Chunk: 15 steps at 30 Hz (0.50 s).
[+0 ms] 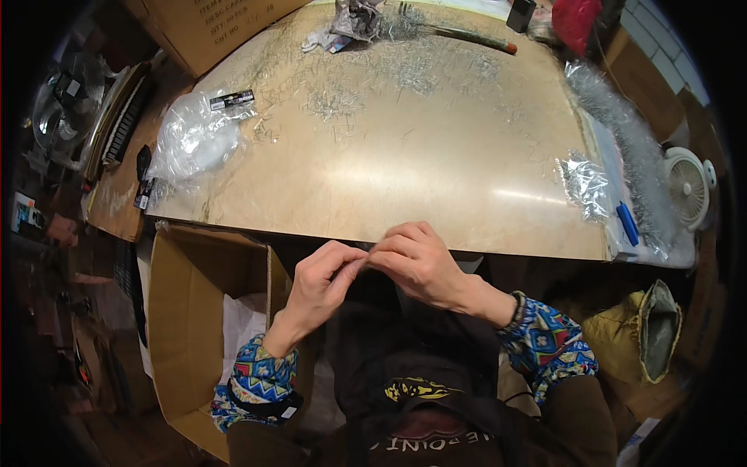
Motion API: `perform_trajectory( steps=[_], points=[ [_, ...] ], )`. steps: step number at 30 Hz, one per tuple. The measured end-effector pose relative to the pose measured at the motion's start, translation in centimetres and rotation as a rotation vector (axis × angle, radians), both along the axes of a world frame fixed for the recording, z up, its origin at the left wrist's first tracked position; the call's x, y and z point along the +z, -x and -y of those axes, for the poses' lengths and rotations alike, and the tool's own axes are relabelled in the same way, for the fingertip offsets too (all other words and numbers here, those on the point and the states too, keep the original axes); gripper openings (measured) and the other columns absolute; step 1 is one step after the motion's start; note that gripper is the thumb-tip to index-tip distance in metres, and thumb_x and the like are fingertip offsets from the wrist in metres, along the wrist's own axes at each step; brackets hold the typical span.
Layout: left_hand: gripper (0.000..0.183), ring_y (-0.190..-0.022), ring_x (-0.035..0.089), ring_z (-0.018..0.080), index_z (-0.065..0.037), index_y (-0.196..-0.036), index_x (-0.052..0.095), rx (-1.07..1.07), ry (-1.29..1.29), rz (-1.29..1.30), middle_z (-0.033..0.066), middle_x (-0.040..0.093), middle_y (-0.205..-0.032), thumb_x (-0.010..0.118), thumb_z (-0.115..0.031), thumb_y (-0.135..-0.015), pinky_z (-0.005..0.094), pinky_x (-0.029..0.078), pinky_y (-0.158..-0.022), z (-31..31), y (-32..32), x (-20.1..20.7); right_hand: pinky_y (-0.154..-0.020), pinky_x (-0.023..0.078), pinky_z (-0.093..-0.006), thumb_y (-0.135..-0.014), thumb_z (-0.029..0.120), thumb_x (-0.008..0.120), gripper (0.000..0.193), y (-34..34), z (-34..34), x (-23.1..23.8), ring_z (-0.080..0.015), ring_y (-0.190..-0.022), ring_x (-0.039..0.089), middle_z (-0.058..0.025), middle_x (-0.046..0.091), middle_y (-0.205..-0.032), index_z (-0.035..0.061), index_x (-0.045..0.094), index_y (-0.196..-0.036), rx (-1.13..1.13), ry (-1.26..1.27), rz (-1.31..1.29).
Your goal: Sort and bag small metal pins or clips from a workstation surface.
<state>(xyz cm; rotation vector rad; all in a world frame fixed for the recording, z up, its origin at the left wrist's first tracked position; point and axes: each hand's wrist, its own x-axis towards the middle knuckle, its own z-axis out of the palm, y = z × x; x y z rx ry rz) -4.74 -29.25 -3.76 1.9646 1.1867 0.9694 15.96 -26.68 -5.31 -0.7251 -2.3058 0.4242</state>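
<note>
At the table's near edge my left hand (324, 272) and my right hand (420, 263) meet fingertip to fingertip. Both are closed in a pinch. Whatever lies between the fingertips is too small or too hidden to make out. Just beyond them is the bare near part of the wooden table (373, 198). Many thin, short silvery pieces (416, 74) are scattered over its far half. To the left, a clear plastic bag (194, 140) with a black label (232, 100) rests on the tabletop.
An open cardboard box (183, 311) stands below the table beside my left arm. At the right edge are shiny clear packets (585, 187), a blue marker (627, 224) and a white fan (688, 187). A yellow sack (622, 331) stands lower right. A large carton (210, 35) sits far left.
</note>
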Motion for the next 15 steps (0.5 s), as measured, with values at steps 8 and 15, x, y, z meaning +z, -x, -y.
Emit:
perform_trajectory(
  steps=[8,15],
  points=[
    [0.013,-0.047,0.058,0.0093,0.001,-0.093,0.057,-0.062,1.021,0.668,0.0062,0.062,-0.066,0.055,-0.011,-0.095,0.0194,0.044,-0.042,3.2,-2.0,-0.3,-0.061,0.048,-0.0282,-0.088,0.009,0.064,0.013,-4.2,3.5,2.8,-0.0108,-0.064,0.06,-0.0056,0.065,-0.075,0.0006,0.063,-0.099,0.06,1.156,-0.206],
    [0.015,-0.064,0.061,0.0199,0.001,-0.086,0.063,-0.395,0.538,-0.132,0.0099,0.061,-0.072,0.065,-0.014,-0.086,0.0322,0.046,-0.055,5.8,-2.1,-6.1,-0.058,0.046,-0.0308,-0.086,0.023,0.067,0.022,-8.9,7.3,-3.5,-0.02,-0.064,0.061,-0.0099,0.064,-0.071,0.0013,0.067,-0.087,0.154,1.057,0.156]
  ],
)
